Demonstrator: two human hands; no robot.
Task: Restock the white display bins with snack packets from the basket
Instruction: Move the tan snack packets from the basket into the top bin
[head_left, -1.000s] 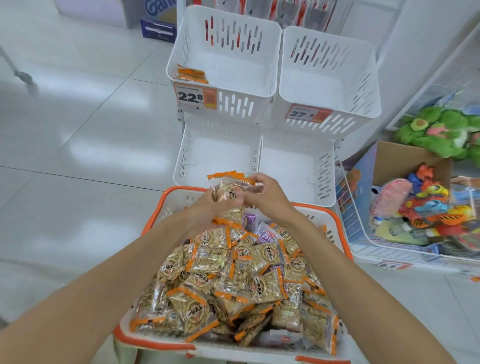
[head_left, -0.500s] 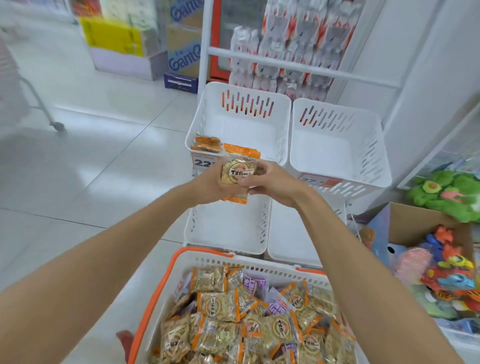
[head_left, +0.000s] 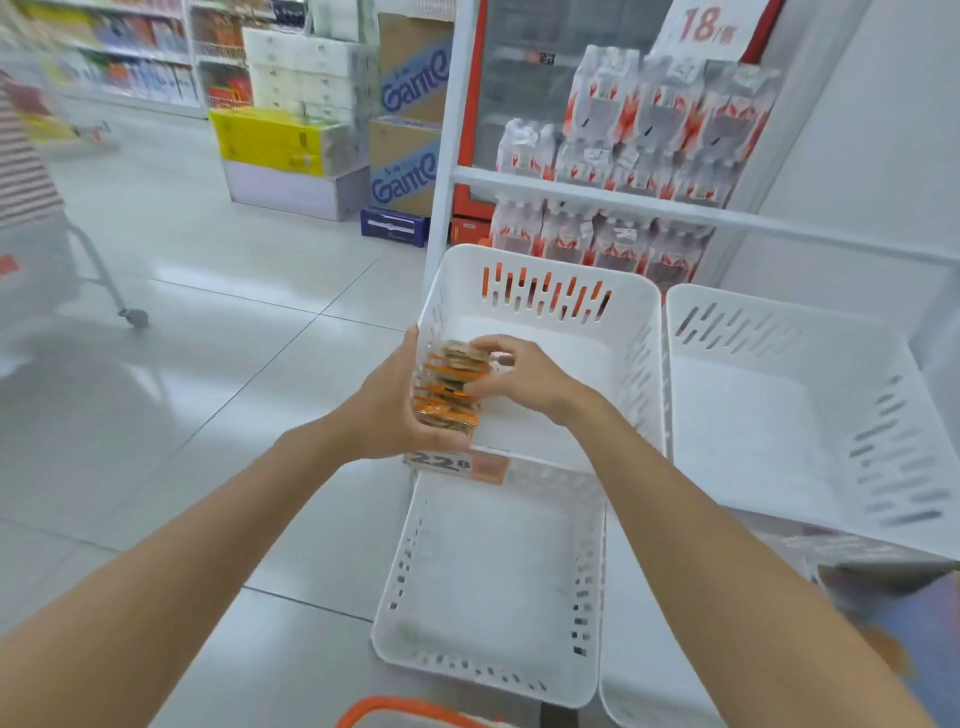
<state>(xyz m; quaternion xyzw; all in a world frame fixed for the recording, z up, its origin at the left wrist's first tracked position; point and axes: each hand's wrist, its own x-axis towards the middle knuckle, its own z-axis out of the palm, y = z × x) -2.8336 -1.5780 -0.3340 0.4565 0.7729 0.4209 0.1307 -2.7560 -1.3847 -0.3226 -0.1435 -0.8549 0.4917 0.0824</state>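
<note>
Clasping a short row of snack packets (head_left: 449, 387) on edge with the left grip (head_left: 387, 400), fingers curled round the row's left side and thumb tucked under its near end. Pinching the far packets from the right with the right grip (head_left: 524, 376), fingertips bent over their tops. Setting the row into the near left corner of the upper left white bin (head_left: 540, 257), close against the left wall and just behind the price tag (head_left: 454, 462) on the front rim; cannot tell whether it is resting on the bin floor yet. No other packets visible in this bin, in the upper right bin (head_left: 779, 415) beside it, or in the lower bin (head_left: 493, 582) beneath. Only the orange rim of the basket (head_left: 410, 709) showing at the bottom edge of the view, contents out of sight. Judged as the placing step, early in the restock with nearly all bin space unfilled. Next move likely calls for squaring the packets upright against the wall, loosening both grips without toppling the row, then reaching down to the basket for a further handful. Beyond the bins, a shelf of wrapped bottle packs (head_left: 623, 156).
</note>
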